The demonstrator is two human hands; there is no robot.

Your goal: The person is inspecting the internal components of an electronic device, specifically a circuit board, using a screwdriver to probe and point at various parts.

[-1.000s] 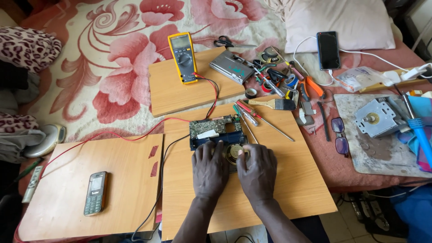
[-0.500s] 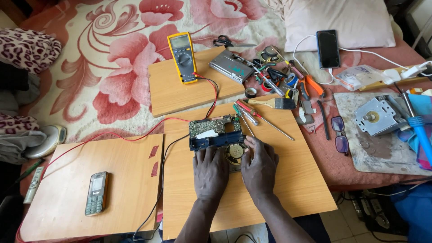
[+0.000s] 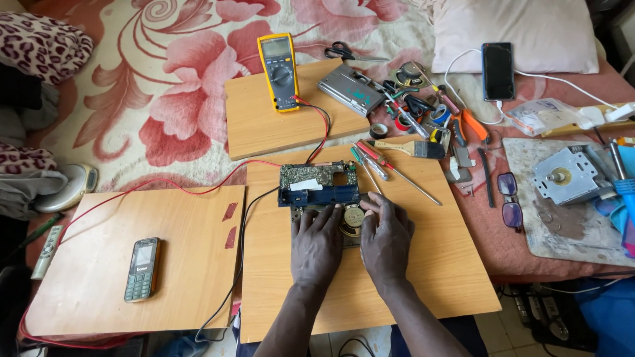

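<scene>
Wooden board (image 3: 423,264): screwdrivers (image 3: 390,165) (right) beside circuit board (image 3: 317,175).

Two bare forearms come in from the bottom edge of the head view, no sleeves visible on either one. Left hand (image 3: 316,246) bare: no glove, no ring, no watch or band at the wrist. Right hand (image 3: 385,239) the same, bare, nothing on the wrist. Backs of both hands face the camera, knuckles and tendons show. Fingernails short where visible; most fingertips too small to judge. Forearms lean, cut off by the frame below the elbow. No clothing on the upper body in view. No marks or bandages seen.
</scene>
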